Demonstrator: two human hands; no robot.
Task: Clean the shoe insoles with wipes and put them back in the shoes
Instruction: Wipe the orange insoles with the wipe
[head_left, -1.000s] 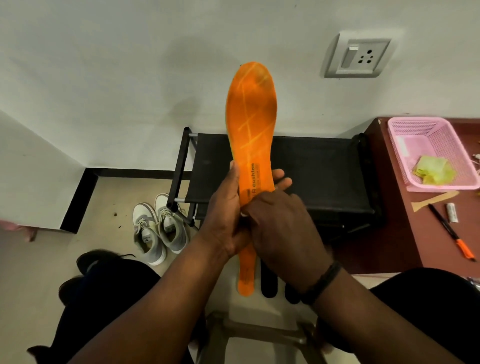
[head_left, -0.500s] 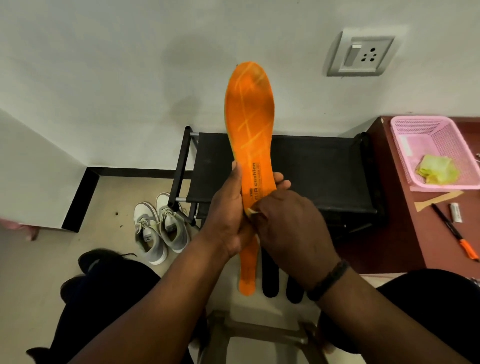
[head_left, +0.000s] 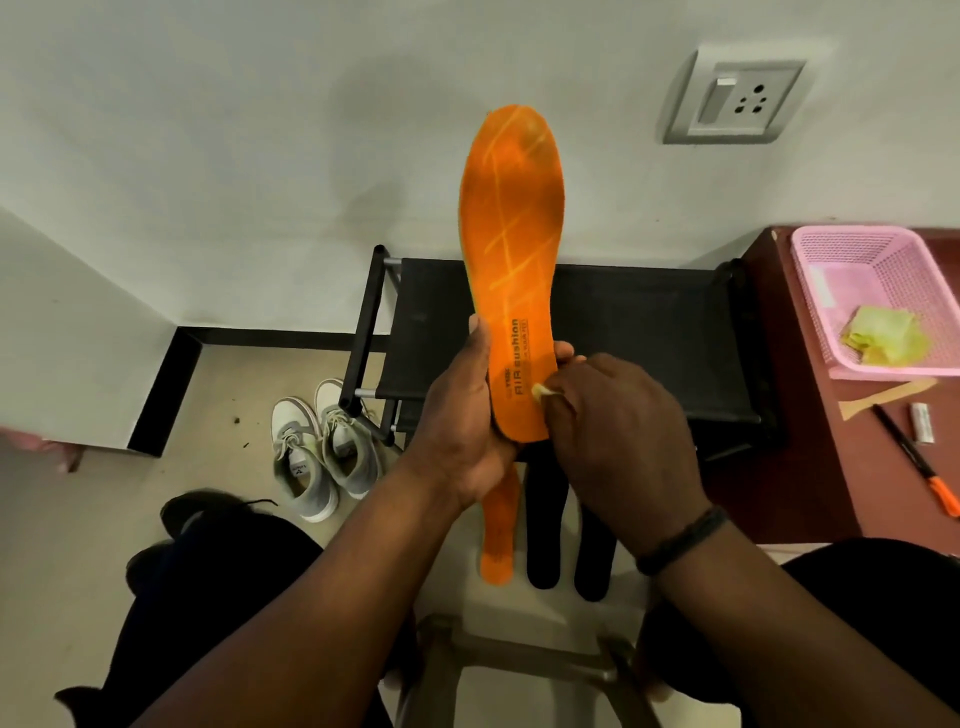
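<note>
My left hand (head_left: 462, 415) grips the long orange foam insole (head_left: 511, 249) round its heel end, thumb on one edge and fingertips showing past the other, holding it upright at frame centre so the printed face is turned to me for wiping. My right hand (head_left: 618, 441) is curled and pinches a small pale wipe (head_left: 540, 391) against the insole's lower right edge; I judge the heel area is being scrubbed.

Behind stands a black fabric-topped rack (head_left: 649, 332). A dark red counter (head_left: 810, 467) on the right carries a pink plastic basket (head_left: 852, 244) holding a crumpled yellow-green cloth (head_left: 878, 335), kept within reach. The grey lace-up sneakers (head_left: 322, 447) wait on the floor at lower left. Below my hands lie another orange insole (head_left: 498, 530) and two black insoles (head_left: 566, 540), likely queued.

The print reads "AIR cushion"; the smaller line is illegible.
</note>
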